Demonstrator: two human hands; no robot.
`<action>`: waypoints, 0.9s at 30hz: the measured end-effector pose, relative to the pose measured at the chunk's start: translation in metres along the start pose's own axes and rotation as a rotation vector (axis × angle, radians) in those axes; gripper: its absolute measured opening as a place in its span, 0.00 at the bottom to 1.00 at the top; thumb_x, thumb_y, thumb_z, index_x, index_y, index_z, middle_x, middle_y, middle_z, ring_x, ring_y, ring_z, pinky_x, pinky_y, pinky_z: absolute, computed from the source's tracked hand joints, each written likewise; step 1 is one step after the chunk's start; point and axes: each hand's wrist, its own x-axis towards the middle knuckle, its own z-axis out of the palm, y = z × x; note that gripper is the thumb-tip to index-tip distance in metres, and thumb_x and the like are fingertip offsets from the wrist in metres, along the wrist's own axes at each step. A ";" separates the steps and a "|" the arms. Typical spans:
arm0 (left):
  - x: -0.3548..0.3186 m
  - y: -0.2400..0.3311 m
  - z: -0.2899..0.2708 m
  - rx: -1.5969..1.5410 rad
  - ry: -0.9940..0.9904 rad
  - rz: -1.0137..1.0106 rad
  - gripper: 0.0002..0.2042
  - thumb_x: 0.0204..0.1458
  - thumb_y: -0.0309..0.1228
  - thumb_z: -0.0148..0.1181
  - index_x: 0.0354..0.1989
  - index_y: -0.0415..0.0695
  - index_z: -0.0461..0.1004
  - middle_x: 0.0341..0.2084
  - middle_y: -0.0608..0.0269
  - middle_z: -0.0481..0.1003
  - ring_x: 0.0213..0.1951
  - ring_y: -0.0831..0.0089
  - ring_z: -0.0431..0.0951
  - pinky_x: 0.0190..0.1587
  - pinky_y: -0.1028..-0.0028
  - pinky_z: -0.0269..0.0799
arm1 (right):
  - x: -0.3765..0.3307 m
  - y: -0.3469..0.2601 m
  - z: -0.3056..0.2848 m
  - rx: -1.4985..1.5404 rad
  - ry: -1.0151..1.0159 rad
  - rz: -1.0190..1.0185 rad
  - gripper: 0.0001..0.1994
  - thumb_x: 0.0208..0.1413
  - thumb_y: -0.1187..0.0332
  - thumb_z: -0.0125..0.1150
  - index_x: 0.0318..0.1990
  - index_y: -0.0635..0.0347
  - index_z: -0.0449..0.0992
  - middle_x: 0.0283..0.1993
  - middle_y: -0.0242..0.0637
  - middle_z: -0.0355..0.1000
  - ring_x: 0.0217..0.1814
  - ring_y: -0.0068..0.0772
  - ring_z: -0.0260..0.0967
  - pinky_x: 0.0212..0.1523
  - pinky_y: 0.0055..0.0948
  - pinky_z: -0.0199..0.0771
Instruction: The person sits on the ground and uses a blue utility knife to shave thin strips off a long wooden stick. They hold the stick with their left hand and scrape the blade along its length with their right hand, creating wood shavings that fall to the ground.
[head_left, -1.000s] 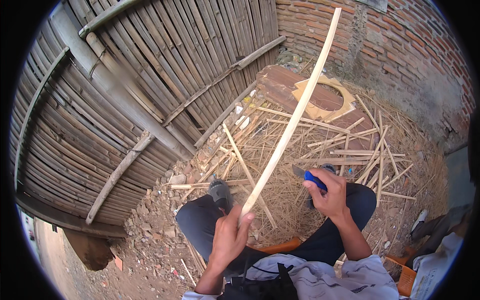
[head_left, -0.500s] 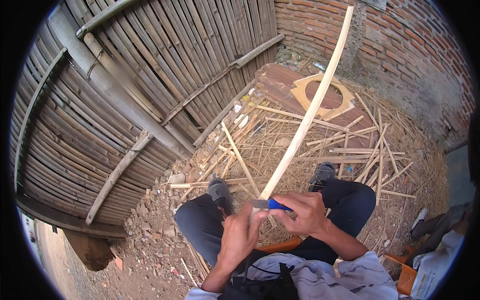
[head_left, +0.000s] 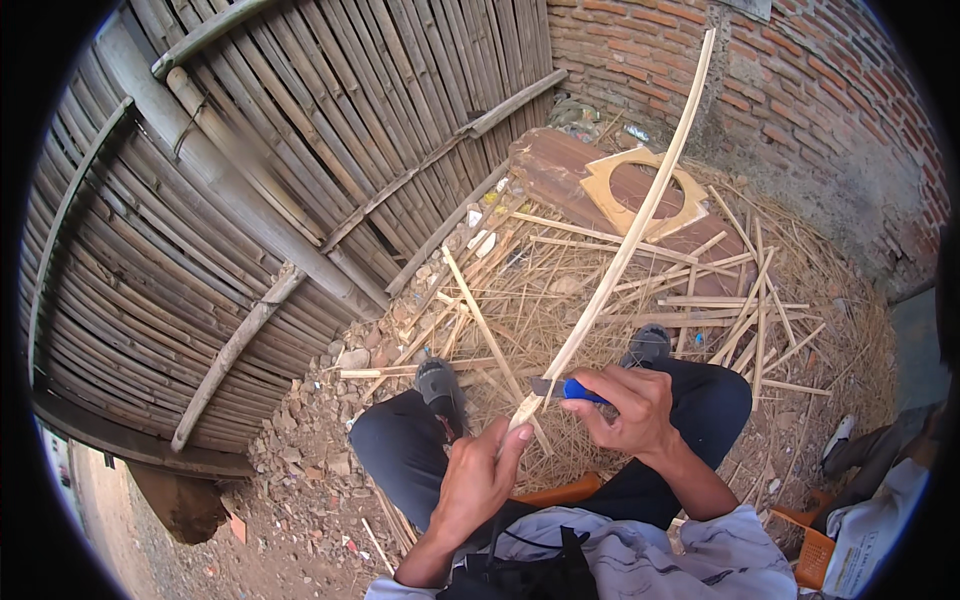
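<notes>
My left hand grips the lower end of a long pale bamboo strip that rises up and to the right toward the brick wall. My right hand holds a knife with a blue handle; its blade rests against the strip just above my left fingers. Both hands sit between my knees, over my dark trousers.
Bamboo slats and shavings litter the ground ahead. A bamboo fence fills the left, a brick wall the right. A brown board with a yellow cut-out frame lies beyond. Rubble lies to the left, an orange seat under me.
My right hand with the knife has come in from the right knee to the strip and now meets it above my left hand. The strip's top has swung slightly right.
</notes>
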 end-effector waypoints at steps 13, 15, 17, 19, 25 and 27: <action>-0.021 -0.019 -0.014 0.004 0.021 0.003 0.18 0.73 0.34 0.58 0.29 0.36 0.71 0.14 0.52 0.63 0.16 0.61 0.59 0.24 0.62 0.59 | 0.018 0.035 -0.027 -0.115 0.131 0.096 0.13 0.58 0.62 0.77 0.45 0.61 0.87 0.36 0.43 0.85 0.32 0.43 0.84 0.31 0.35 0.80; -0.028 -0.028 -0.019 0.030 -0.011 0.000 0.17 0.73 0.36 0.58 0.33 0.36 0.74 0.14 0.48 0.66 0.17 0.49 0.67 0.24 0.59 0.62 | 0.022 0.055 -0.029 -0.114 0.229 0.110 0.13 0.58 0.63 0.77 0.45 0.62 0.86 0.37 0.44 0.85 0.33 0.44 0.85 0.33 0.35 0.82; -0.034 -0.034 -0.023 0.026 -0.029 -0.020 0.17 0.73 0.36 0.58 0.33 0.36 0.74 0.14 0.48 0.67 0.17 0.51 0.67 0.24 0.59 0.62 | 0.034 0.064 -0.042 -0.122 0.242 0.178 0.13 0.59 0.63 0.76 0.46 0.63 0.87 0.38 0.47 0.85 0.34 0.45 0.85 0.35 0.34 0.83; -0.043 -0.034 -0.026 -0.014 -0.026 -0.062 0.17 0.72 0.34 0.58 0.30 0.37 0.73 0.15 0.54 0.63 0.17 0.65 0.60 0.25 0.63 0.59 | 0.043 0.071 -0.046 -0.135 0.223 0.151 0.13 0.60 0.63 0.76 0.46 0.64 0.87 0.39 0.48 0.85 0.35 0.45 0.86 0.36 0.34 0.83; -0.053 -0.060 -0.031 0.007 -0.037 -0.097 0.18 0.73 0.36 0.58 0.31 0.35 0.73 0.15 0.49 0.63 0.17 0.62 0.64 0.25 0.62 0.61 | 0.088 0.144 -0.060 -0.297 0.276 0.253 0.18 0.64 0.53 0.71 0.48 0.60 0.88 0.30 0.46 0.83 0.28 0.43 0.80 0.32 0.38 0.77; -0.061 -0.073 -0.034 -0.031 -0.056 -0.140 0.20 0.73 0.37 0.58 0.29 0.36 0.73 0.14 0.52 0.63 0.17 0.67 0.63 0.25 0.64 0.61 | 0.105 0.181 -0.067 -0.336 0.299 0.323 0.20 0.65 0.50 0.69 0.48 0.58 0.88 0.29 0.47 0.81 0.26 0.43 0.78 0.31 0.39 0.74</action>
